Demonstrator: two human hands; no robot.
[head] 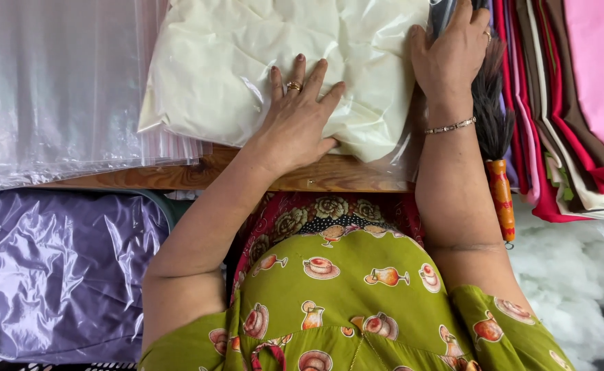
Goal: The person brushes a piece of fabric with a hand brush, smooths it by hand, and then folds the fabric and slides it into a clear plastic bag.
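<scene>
- A wooden tabletop [316,175] carries a cream pillow [274,62] sealed in clear plastic.
- Left hand [298,113] lies flat on it, fingers spread.
- Right hand [453,55] presses its right edge, grip loosely open, beside stacked fabrics [563,103].

a wooden table edge [178,175] runs across the middle of the frame, its grain warm brown under soft, even light. a stack of clear plastic bags [54,82] covers its upper left. at lower left lies a purple bundle in shiny plastic [68,268]. folded cloths in red, brown, cream and pink [570,103] fill the upper right, with white fluffy stuffing [570,275] below them at lower right
</scene>
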